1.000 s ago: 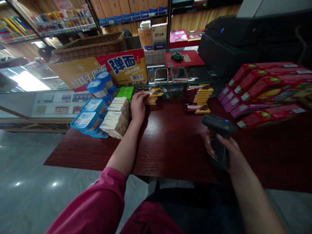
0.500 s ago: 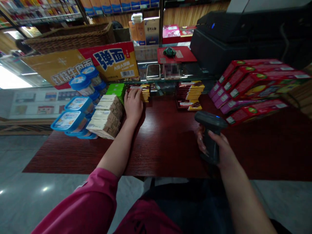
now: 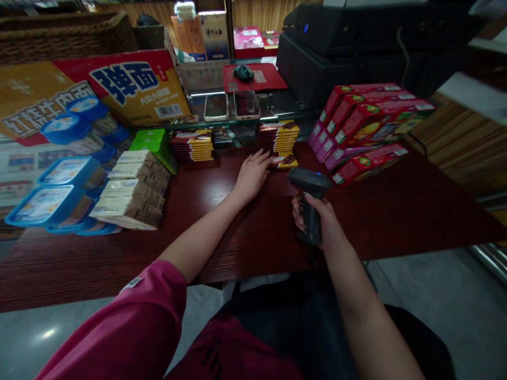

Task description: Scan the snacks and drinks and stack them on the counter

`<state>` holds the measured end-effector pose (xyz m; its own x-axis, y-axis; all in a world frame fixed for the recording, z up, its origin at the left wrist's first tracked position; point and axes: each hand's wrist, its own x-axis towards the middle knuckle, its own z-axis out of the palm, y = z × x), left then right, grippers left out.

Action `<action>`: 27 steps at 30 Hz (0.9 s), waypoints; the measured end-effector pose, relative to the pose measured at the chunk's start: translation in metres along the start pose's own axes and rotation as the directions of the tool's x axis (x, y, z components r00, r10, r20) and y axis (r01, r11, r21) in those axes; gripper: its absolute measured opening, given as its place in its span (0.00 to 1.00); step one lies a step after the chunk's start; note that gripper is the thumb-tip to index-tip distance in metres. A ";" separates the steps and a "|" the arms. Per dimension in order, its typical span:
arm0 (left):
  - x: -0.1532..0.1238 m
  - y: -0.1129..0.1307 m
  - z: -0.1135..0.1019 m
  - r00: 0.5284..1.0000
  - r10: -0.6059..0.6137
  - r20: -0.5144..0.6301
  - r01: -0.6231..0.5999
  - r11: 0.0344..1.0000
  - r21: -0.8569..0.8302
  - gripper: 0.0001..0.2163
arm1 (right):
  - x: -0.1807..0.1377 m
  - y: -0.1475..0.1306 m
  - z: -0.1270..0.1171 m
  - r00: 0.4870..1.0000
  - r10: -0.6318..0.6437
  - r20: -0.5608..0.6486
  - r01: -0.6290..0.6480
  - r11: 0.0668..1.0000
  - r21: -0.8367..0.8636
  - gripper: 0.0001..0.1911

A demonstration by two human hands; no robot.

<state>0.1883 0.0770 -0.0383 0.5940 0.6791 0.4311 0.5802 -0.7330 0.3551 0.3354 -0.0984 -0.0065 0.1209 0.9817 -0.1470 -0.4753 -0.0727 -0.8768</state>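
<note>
My right hand (image 3: 319, 221) is wrapped round the grip of a dark barcode scanner (image 3: 310, 186), held upright over the dark red table (image 3: 245, 232). My left hand (image 3: 253, 171) lies flat on the table with fingers stretched out, its fingertips touching a loose chocolate bar (image 3: 285, 160) at the foot of the right stack of chocolate bars (image 3: 278, 136). A second stack of yellow-edged bars (image 3: 193, 146) stands to the left, apart from the hand.
Cream boxes (image 3: 132, 187), a green box (image 3: 152, 142) and blue-lidded tubs (image 3: 51, 195) fill the left. Red and purple flat boxes (image 3: 356, 132) lean at the right. Behind are a large noodle carton (image 3: 130, 87), two phones (image 3: 216, 106), a mouse (image 3: 242, 73) and a black register (image 3: 356, 47).
My left hand left the left stack of bars and slid right to the loose bar by the right stack. The view swung right; the scanner stays in my right hand.
</note>
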 end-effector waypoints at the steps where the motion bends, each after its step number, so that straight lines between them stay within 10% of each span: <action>1: -0.001 -0.001 -0.002 1.000 0.006 -0.010 -0.006 1.000 -0.019 0.21 | 0.000 0.000 0.000 1.000 0.002 -0.003 -0.002 1.000 0.004 0.17; 8: -0.013 0.005 -0.021 0.976 -0.109 -0.190 0.013 0.894 -0.448 0.12 | -0.003 0.000 0.000 0.999 0.003 0.039 -0.003 1.000 0.015 0.17; 13: -0.008 -0.010 -0.013 0.970 -0.213 -0.119 0.085 0.753 -0.652 0.09 | -0.006 0.000 0.000 0.992 0.031 0.122 -0.029 0.999 -0.016 0.19; 27: -0.009 -0.006 -0.013 0.966 -0.245 -0.085 0.132 0.745 -0.654 0.10 | -0.006 0.002 -0.001 0.990 0.069 0.126 -0.062 0.996 -0.064 0.18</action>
<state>0.1726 0.0746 -0.0331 0.3836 0.8324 0.4000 0.1460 -0.4824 0.8637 0.3342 -0.1042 -0.0081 -0.0233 0.9886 -0.1485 -0.4249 -0.1442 -0.8937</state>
